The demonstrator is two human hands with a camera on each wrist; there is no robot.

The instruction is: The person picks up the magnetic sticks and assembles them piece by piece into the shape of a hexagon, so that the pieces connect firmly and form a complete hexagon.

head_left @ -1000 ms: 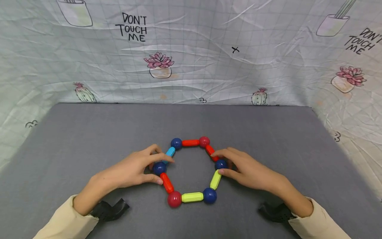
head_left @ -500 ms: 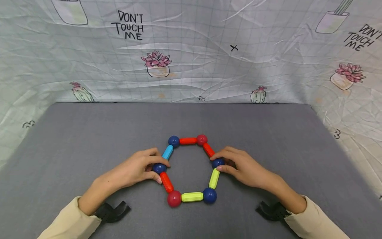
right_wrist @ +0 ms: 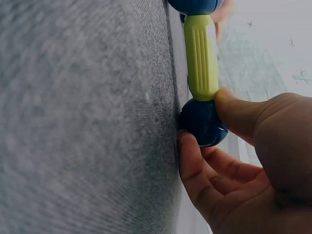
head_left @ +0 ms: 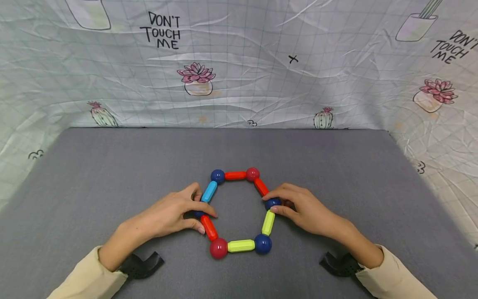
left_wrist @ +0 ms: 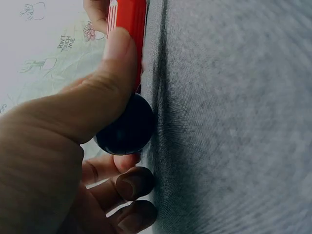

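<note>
Nearest the person, a red ball [head_left: 218, 248], a yellow-green rod [head_left: 240, 246] and a blue ball [head_left: 263, 243] form the near edge of a six-sided ring of rods and balls lying flat on the grey table [head_left: 93, 178]; the left hand [head_left: 169, 214] pinches the dark blue ball [left_wrist: 126, 129] at the ring's left corner between thumb and curled fingers, while the right hand [head_left: 298, 207] pinches the blue ball [right_wrist: 202, 123] at the right corner the same way; beyond them a light blue rod [head_left: 209, 191] and a red rod [head_left: 235, 175] close the far side, in front of the printed cloth backdrop [head_left: 239, 62]

Makeshift recording booth: grey table [head_left: 112, 166] w/ cactus-print sheet [head_left: 261, 83] backdrop.
</note>
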